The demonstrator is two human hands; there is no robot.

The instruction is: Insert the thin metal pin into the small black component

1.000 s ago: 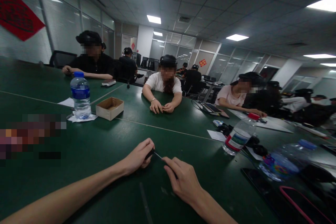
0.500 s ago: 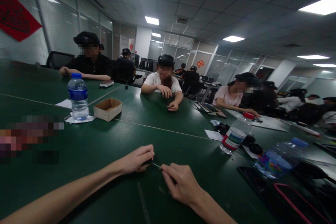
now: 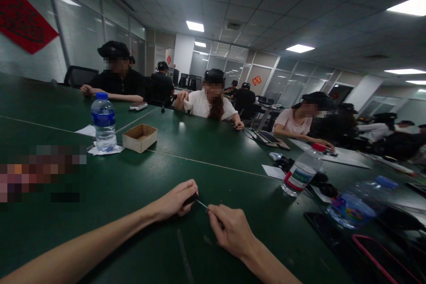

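Observation:
Above the green table, my left hand point(image 3: 178, 199) is closed around a small dark object point(image 3: 190, 199), whose kind I cannot make out. A thin, pale strip or rod point(image 3: 202, 204) runs from that object towards the right. Its far end sits between the pinched thumb and forefinger of my right hand point(image 3: 229, 226). The hands are a short way apart, joined only by this thin piece. My left fingers cover much of the dark object.
A blue-capped bottle point(image 3: 104, 124) and an open cardboard box point(image 3: 140, 138) stand at left. On the right are a red-capped bottle point(image 3: 302, 171), another bottle lying tilted point(image 3: 361, 204) and a pink-edged phone point(image 3: 382, 255). Several people sit around; one point(image 3: 216, 100) faces me.
More of the dark object shows in my left hand, and the thin piece looks slightly steeper. The person opposite has moved their hands apart, raising one. My view has shifted slightly left.

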